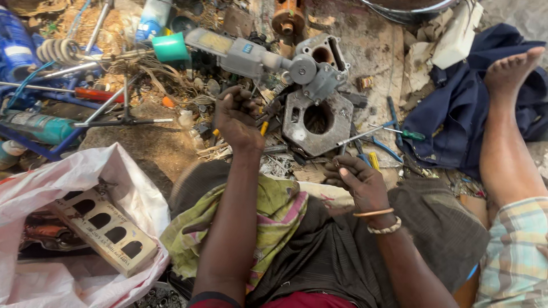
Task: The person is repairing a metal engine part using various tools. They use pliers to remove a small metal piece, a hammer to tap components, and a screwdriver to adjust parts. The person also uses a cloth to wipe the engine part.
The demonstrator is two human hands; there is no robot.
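Observation:
My left hand point(237, 117) reaches forward over a heap of scrap and tools, fingers curled around a small yellow-handled tool point(264, 126). Just right of it lies a grey metal engine casing point(335, 117) with a round hole. My right hand point(358, 179), wearing two bracelets, rests closed at my knee next to pliers with blue and yellow grips point(372, 158). Whether anything lies inside that fist is hidden. A green and yellow cloth point(277, 211) covers my lap.
A grey power tool point(245, 57) and a teal cup point(170, 47) lie beyond the casing. A green-handled screwdriver point(406, 134) rests by a dark blue cloth point(456, 108). Another person's bare leg point(505, 142) stretches at right. A white bag point(120, 171) holds a perforated box point(103, 231).

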